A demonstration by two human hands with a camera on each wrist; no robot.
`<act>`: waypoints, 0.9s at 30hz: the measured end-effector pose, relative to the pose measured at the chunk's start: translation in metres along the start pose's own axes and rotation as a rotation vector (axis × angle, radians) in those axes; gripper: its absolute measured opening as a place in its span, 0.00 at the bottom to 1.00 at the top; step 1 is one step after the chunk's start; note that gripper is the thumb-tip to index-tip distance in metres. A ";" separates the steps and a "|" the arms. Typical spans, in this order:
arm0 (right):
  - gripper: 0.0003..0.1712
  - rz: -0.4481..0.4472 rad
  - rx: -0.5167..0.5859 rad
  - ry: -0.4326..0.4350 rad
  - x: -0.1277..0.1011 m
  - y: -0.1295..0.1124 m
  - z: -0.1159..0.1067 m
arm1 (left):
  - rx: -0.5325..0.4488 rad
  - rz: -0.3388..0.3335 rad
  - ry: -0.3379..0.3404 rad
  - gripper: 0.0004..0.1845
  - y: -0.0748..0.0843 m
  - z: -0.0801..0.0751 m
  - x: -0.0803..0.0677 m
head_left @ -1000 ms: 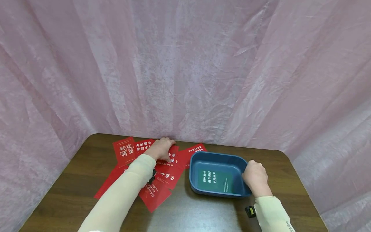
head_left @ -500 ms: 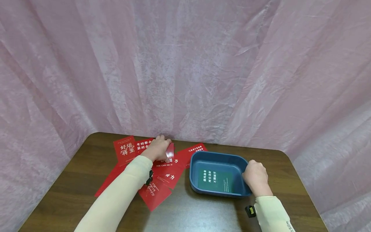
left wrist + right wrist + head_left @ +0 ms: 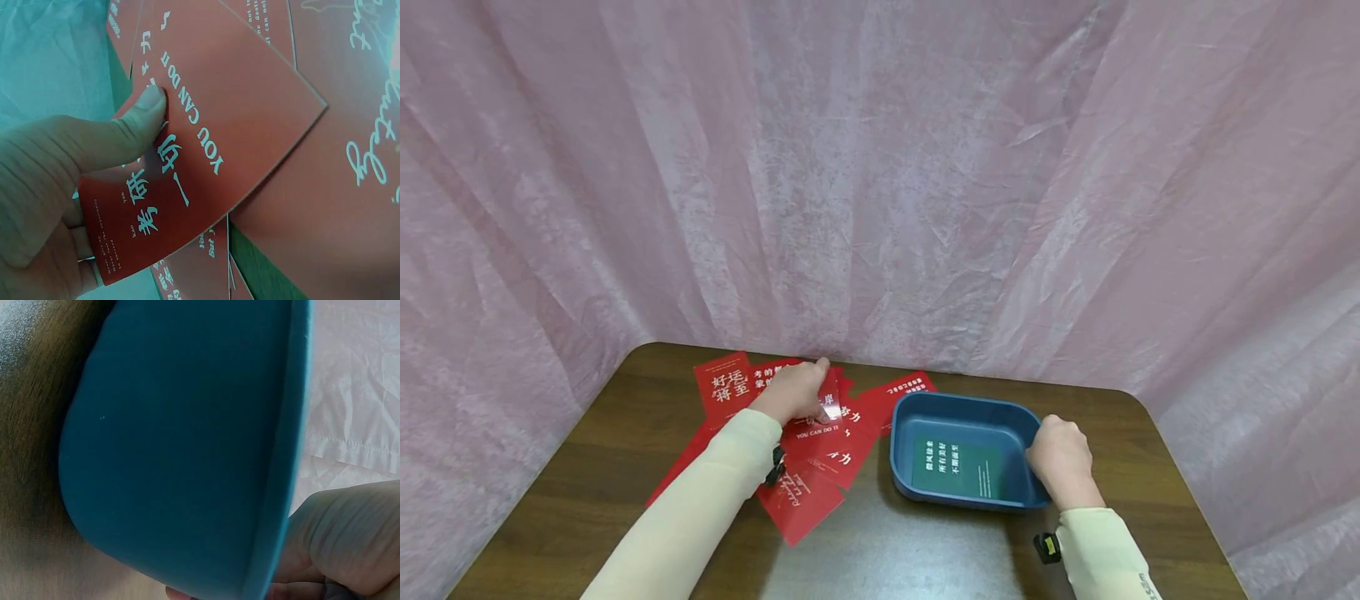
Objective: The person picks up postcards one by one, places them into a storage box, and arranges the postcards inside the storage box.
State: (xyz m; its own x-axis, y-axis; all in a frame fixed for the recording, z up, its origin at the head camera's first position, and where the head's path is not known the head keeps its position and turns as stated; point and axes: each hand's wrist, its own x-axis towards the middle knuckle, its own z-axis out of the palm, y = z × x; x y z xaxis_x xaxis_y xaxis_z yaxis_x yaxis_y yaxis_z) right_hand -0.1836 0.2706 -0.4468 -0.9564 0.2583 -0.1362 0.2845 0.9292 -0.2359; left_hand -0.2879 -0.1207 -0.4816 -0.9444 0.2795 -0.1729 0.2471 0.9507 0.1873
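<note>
My left hand (image 3: 793,392) pinches a red card (image 3: 250,119) with white lettering, thumb on its printed face and fingers behind it. The card is tilted over other red cards (image 3: 801,504) that overlap on the table. At the right, my right hand (image 3: 1062,458) grips the right rim of a blue plastic basin (image 3: 992,432). In the right wrist view, the fingers curl at the rim next to the basin's outer wall (image 3: 181,444), partly hidden by it. Inside the basin a green card (image 3: 958,471) with white writing lies flat.
The brown wooden table (image 3: 1142,475) ends at a pink curtain (image 3: 880,183) hanging behind it. One red card (image 3: 904,390) reaches the basin's left side, and another (image 3: 725,385) lies at the far left of the spread.
My left hand has moved left and a little toward me, taking hold of a red card and lifting its edge. The right hand and basin have stayed in place.
</note>
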 end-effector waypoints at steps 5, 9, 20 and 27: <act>0.14 -0.007 0.001 0.008 -0.001 -0.001 0.000 | -0.030 -0.006 0.019 0.46 -0.003 -0.004 -0.006; 0.14 -0.008 0.006 0.004 -0.002 -0.001 -0.001 | -0.024 0.014 0.040 0.43 -0.004 -0.010 -0.012; 0.12 -0.021 0.019 -0.004 -0.003 0.000 -0.002 | -0.044 0.016 0.048 0.34 -0.011 -0.022 -0.026; 0.13 -0.016 0.025 -0.016 -0.004 -0.001 -0.003 | -0.142 0.026 0.027 0.25 -0.013 -0.035 -0.036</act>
State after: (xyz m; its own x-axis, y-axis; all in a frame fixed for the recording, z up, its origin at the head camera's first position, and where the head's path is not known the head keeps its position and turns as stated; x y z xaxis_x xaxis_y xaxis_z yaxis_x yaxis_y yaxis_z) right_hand -0.1805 0.2698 -0.4437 -0.9598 0.2387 -0.1475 0.2706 0.9264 -0.2618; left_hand -0.2653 -0.1481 -0.4442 -0.9441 0.2982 -0.1408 0.2400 0.9141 0.3269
